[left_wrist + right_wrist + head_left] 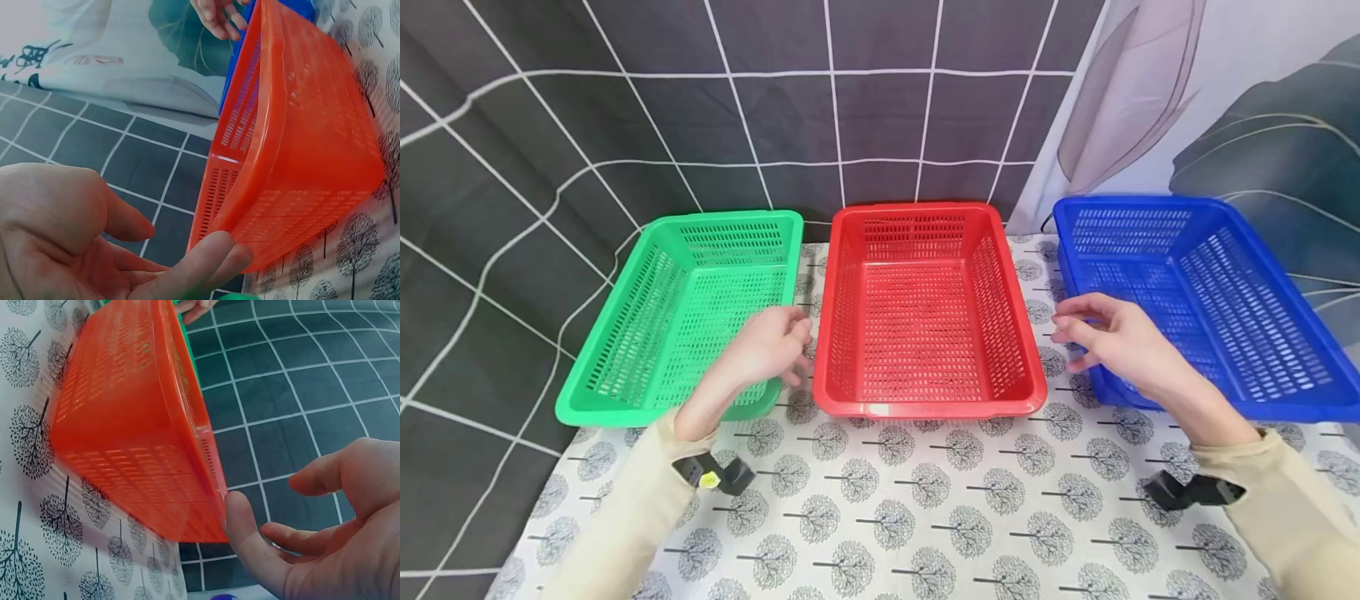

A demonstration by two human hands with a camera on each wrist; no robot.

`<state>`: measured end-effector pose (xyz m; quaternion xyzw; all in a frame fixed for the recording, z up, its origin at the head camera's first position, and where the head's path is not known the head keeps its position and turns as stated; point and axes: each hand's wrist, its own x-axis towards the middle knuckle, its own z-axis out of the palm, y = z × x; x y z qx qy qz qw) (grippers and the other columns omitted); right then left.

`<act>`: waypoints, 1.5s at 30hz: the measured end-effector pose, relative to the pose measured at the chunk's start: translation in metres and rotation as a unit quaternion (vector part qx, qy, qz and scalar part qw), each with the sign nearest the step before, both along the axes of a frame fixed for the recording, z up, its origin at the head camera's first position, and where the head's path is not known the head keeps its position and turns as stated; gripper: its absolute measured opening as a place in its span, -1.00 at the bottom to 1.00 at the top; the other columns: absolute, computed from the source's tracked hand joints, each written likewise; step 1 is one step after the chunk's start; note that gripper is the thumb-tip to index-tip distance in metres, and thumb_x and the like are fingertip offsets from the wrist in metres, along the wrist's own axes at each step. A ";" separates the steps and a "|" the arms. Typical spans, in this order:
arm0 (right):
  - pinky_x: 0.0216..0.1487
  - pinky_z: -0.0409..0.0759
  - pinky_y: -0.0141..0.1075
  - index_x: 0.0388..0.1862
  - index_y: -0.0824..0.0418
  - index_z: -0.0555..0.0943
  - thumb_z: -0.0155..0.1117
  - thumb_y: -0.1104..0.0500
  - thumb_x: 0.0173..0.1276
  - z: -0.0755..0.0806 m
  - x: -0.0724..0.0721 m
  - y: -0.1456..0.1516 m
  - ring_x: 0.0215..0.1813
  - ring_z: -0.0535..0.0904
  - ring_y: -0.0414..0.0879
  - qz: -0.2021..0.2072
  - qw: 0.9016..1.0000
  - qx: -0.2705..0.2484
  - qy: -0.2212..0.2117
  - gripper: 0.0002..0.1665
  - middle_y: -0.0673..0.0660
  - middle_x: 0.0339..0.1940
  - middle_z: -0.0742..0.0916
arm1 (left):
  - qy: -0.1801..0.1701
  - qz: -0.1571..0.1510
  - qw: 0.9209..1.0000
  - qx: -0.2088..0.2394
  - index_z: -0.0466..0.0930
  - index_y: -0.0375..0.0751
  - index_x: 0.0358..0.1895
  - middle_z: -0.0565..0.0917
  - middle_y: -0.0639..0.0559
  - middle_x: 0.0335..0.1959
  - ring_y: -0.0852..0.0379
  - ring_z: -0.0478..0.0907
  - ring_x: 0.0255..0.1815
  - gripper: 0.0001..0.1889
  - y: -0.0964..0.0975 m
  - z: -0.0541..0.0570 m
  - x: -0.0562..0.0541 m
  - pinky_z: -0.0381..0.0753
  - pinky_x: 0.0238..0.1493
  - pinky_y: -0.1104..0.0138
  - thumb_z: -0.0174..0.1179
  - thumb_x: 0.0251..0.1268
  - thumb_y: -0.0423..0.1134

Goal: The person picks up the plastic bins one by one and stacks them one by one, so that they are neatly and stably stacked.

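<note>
Red basket (921, 333): one, plastic, perforated; at 12 o'clock on the surface (925, 517), between two others.
Left hand (771, 343): at 9 o'clock of the red basket, just beside its rim; thumb and fingers loosely bent, gripping nothing I can see.
Right hand (1108, 337): at 3 o'clock of the red basket, near its rim; same loose bend, likewise gripping nothing visible.
Hands, as a pair: well apart, red basket between; whether any fingertip touches the rim, I cannot tell.
Step in hand: I judge it to be work at the red basket's two sides.
Hold: I would bring both hands in at matching height, fingers under the outer lip, thumbs above, equal pressure, to prevent tipping or swivelling.
Walls, red: look thin, may flex if squeezed; I would favour the rim.
Green basket (715, 308): at 10 o'clock; its inner rim lies close by my left hand and could catch the fingers.
Blue basket (1195, 304): at 2 o'clock; same hazard for my right hand.
Dark gridded curtain (887, 117): at 12 o'clock, behind the red basket; I would avoid pushing forward into it.
Pale leaf-print curtain (1150, 100): at 1 o'clock, behind the blue basket.
Wrist cameras: black, left wrist camera (737, 477) at 7 o'clock, right wrist camera (1168, 492) at 5; bulky enough, I judge, to knock a near rim.
</note>
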<state>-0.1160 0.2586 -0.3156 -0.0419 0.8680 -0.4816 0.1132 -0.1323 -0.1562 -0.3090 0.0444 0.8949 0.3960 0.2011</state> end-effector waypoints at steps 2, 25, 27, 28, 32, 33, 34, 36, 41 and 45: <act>-0.20 0.73 -0.19 0.32 0.52 0.31 0.07 0.18 0.57 0.000 -0.003 -0.003 -0.36 0.73 0.03 0.003 1.000 0.003 -0.011 -0.48 0.53 0.05 0.62 | -0.004 0.004 1.000 0.002 0.17 -0.57 0.42 0.62 -0.33 -0.22 -0.07 0.69 -0.42 -0.51 0.002 -0.001 -0.005 0.74 -0.41 0.21 -0.14 0.62 -0.28; -0.51 0.63 -0.21 0.37 0.59 0.20 0.06 0.27 0.53 -0.014 -0.016 -0.022 -0.33 0.72 0.12 0.020 0.996 -0.002 -0.085 -0.41 0.44 -0.02 0.62 | -0.046 0.027 0.998 0.040 0.24 -0.53 0.35 0.64 -0.29 -0.19 -0.07 0.69 -0.51 -0.58 0.016 -0.019 -0.014 0.74 -0.41 0.13 -0.07 0.58 -0.34; -0.53 0.62 -0.22 0.36 0.59 0.21 0.07 0.27 0.53 -0.015 -0.017 -0.022 -0.34 0.71 0.10 0.023 0.996 -0.009 -0.091 -0.42 0.40 -0.05 0.63 | -0.047 0.029 0.997 0.046 0.27 -0.53 0.31 0.64 -0.29 -0.22 -0.09 0.69 -0.51 -0.61 0.017 -0.020 -0.013 0.74 -0.41 0.10 -0.06 0.57 -0.37; -0.53 0.62 -0.22 0.36 0.59 0.21 0.07 0.28 0.53 -0.015 -0.018 -0.022 -0.33 0.71 0.09 0.024 0.995 -0.015 -0.095 -0.43 0.38 -0.06 0.63 | -0.048 0.031 0.997 0.050 0.28 -0.53 0.31 0.64 -0.29 -0.23 -0.10 0.69 -0.51 -0.62 0.017 -0.020 -0.013 0.74 -0.41 0.09 -0.06 0.56 -0.38; -0.41 0.71 -0.19 0.32 0.62 0.22 0.07 0.35 0.49 -0.019 -0.019 -0.024 -0.28 0.69 0.04 0.027 0.993 -0.045 -0.103 -0.46 0.35 -0.09 0.59 | -0.045 0.035 0.997 0.059 0.32 -0.53 0.24 0.64 -0.31 -0.24 -0.11 0.69 -0.49 -0.67 0.017 -0.020 -0.011 0.74 -0.42 0.11 -0.03 0.53 -0.42; -0.38 0.72 -0.18 0.31 0.63 0.22 0.07 0.37 0.48 -0.020 -0.020 -0.024 -0.28 0.69 0.03 0.027 0.993 -0.049 -0.103 -0.47 0.34 -0.09 0.58 | -0.045 0.037 0.997 0.059 0.33 -0.53 0.21 0.63 -0.31 -0.23 -0.10 0.69 -0.50 -0.69 0.017 -0.020 -0.011 0.74 -0.41 0.10 -0.02 0.52 -0.43; -0.32 0.73 -0.16 0.30 0.64 0.22 0.07 0.39 0.47 -0.021 -0.020 -0.024 -0.26 0.68 0.02 0.026 0.993 -0.054 -0.103 -0.48 0.33 -0.10 0.56 | -0.044 0.040 0.996 0.059 0.34 -0.53 0.18 0.63 -0.32 -0.22 -0.10 0.69 -0.50 -0.71 0.017 -0.020 -0.010 0.74 -0.40 0.09 -0.02 0.52 -0.44; -0.27 0.74 -0.16 0.28 0.65 0.23 0.06 0.42 0.46 -0.022 -0.020 -0.024 -0.26 0.67 -0.01 0.024 0.993 -0.059 -0.100 -0.50 0.33 -0.11 0.53 | -0.046 0.049 0.996 0.058 0.36 -0.52 0.12 0.61 -0.33 -0.19 -0.09 0.68 -0.50 -0.75 0.018 -0.021 -0.010 0.74 -0.40 0.10 0.00 0.51 -0.44; -0.28 0.74 -0.17 0.25 0.66 0.23 0.07 0.45 0.45 -0.023 -0.020 -0.025 -0.28 0.67 -0.03 0.025 0.992 -0.073 -0.096 -0.52 0.32 -0.11 0.53 | -0.046 0.064 0.996 0.053 0.37 -0.49 0.05 0.58 -0.32 -0.15 -0.10 0.66 -0.51 -0.79 0.019 -0.021 -0.009 0.74 -0.43 0.14 0.05 0.49 -0.44; -0.27 0.74 -0.16 0.25 0.66 0.23 0.07 0.45 0.44 -0.023 -0.020 -0.025 -0.28 0.68 -0.02 0.025 0.992 -0.077 -0.094 -0.52 0.35 -0.10 0.53 | -0.041 0.067 0.996 0.049 0.37 -0.49 0.02 0.59 -0.31 -0.17 -0.10 0.65 -0.53 -0.81 0.019 -0.021 -0.009 0.74 -0.39 0.08 0.06 0.48 -0.44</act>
